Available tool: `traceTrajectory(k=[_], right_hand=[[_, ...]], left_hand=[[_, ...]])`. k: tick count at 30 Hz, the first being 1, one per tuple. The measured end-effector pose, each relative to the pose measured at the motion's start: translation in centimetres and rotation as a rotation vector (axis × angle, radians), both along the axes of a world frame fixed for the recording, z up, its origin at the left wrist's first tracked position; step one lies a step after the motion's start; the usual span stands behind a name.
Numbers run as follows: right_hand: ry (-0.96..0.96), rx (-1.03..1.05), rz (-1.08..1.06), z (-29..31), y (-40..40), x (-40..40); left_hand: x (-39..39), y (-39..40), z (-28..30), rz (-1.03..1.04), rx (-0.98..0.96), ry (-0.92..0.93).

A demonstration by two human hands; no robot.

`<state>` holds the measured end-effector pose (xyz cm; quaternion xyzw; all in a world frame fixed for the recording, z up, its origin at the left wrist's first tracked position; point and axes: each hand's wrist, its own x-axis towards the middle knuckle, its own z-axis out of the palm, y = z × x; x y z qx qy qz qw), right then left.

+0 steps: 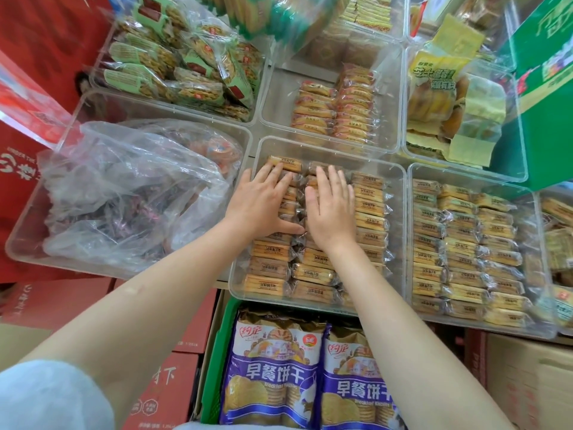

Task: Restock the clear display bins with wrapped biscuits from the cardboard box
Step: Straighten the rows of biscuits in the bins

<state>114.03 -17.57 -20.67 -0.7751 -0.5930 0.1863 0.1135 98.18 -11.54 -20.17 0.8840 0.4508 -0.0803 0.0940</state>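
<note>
Two flat hands, left hand (263, 203), right hand (331, 209), three biscuit rows (370, 212), one clear bin (400, 181)

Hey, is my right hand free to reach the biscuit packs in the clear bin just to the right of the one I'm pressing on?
Probably yes. The right hand lies flat on packs in the middle bin, holding nothing, and the neighbouring bin is open-topped with its biscuit packs uncovered. Only the low bin walls lie between.

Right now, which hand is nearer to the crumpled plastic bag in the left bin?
Left. The left hand lies on the wrapped biscuits just right of the plastic bag; the right hand lies beyond it, farther right.
</note>
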Motion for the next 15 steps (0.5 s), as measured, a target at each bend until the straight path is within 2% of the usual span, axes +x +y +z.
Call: traceTrajectory(k=[2, 6, 9, 12, 14, 15], right_hand=[[-0.067, 0.001, -0.003, 0.1, -2.5, -0.5], [-0.238, -0.192, 0.170, -0.4, -6.2, 0.1], [-0.253, -0.259, 0.190, 0.2, -5.6, 0.0], [-0.300, -0.118, 0.147, 2.6, -6.6, -1.1], [-0.247, -0.028, 0.122, 4.2, -9.0, -2.1], [-0.204, -0.061, 0.135, 4.6, -10.3, -2.6]], left_hand=[[-0.2, -0.3, 0.2, -0.002, 0.021, -0.011], [-1.3, -3.8, 0.8, -0.021, 0.017, 0.021], [-2.9, -7.9, 1.4, 0.003, -0.051, -0.004], [-4.5, -11.4, 2.3, 0.057, -0.055, -0.164], [-5.2, -13.7, 2.7, 0.047, -0.072, -0.207], [-5.5, -14.8, 2.8, 0.042, -0.097, -0.196]])
